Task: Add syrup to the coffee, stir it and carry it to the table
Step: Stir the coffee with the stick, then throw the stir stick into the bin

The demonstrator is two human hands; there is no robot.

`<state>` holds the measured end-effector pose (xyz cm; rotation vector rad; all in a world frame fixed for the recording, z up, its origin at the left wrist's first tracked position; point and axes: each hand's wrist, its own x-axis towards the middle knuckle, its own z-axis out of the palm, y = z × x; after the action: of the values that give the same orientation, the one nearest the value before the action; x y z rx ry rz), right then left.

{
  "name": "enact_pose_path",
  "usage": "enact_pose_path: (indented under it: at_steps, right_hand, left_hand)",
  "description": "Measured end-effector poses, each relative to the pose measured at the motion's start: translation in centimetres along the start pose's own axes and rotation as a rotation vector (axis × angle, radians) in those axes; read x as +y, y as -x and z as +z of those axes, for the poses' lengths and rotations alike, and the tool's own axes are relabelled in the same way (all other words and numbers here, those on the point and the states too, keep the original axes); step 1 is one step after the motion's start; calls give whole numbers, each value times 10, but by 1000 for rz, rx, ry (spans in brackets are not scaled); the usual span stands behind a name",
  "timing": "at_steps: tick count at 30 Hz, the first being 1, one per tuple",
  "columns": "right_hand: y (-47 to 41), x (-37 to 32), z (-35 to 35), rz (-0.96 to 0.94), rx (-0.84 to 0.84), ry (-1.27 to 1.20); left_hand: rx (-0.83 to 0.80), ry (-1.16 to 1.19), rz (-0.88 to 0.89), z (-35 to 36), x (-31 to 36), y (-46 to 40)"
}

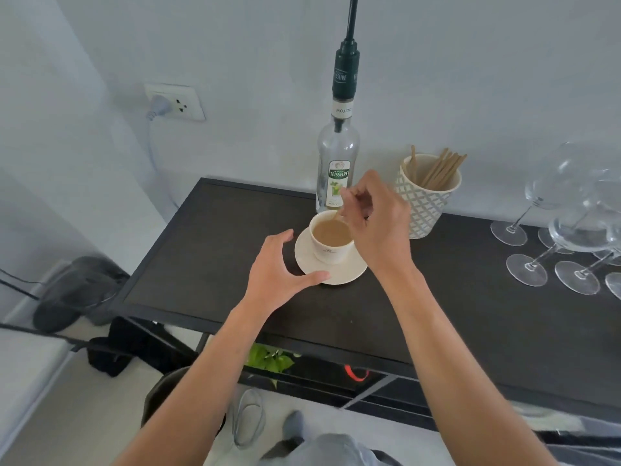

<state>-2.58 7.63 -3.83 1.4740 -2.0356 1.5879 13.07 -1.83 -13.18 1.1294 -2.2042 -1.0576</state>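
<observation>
A white cup of milky coffee [327,245] stands on a white saucer [342,272] on the dark shelf top [208,243]. My right hand [376,227] hovers over the cup's right side, fingers pinched on a thin wooden stirrer [337,215] whose lower end dips into the coffee. My left hand [280,274] is spread open beside the saucer, thumb tip touching its front-left rim. Just behind the cup stands a clear Teisseire syrup bottle [337,163] with a tall dark green pump.
A white patterned pot of wooden stirrers [428,196] sits right of the cup. Several wine glasses [568,230] crowd the far right. A wall socket with a plug [174,102] is at left. Below the shelf edge are a green plant [268,359] and dark bags.
</observation>
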Motion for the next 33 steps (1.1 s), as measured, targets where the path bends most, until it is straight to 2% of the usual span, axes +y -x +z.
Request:
enact_pose_path:
  at_steps: [2,5,10,16,22,27,33]
  right_hand:
    - [5,3,-4,68,34,-37]
    - [10,-7,-2,55,78,-118]
    - [23,-49,34,30,37,-328]
    - [65,-119,107,-37,-162,-486]
    - [123,-178,196,-6,-424,-625]
    - [182,-205,277,35,-577,-587]
    - [264,-187,354,200,-763,-443]
  left_hand:
    - [34,1,-33,-7,0,15]
    - [107,0,-71,-21,-1,41]
    - [237,-4,-202,-56,-22,89]
    - [361,-13,-379,-104,-84,148]
    - [387,12,-579,-141,-172,210]
    - [366,100,-798,-160,-260,255]
    - [294,229,-1048,-156,-354,290]
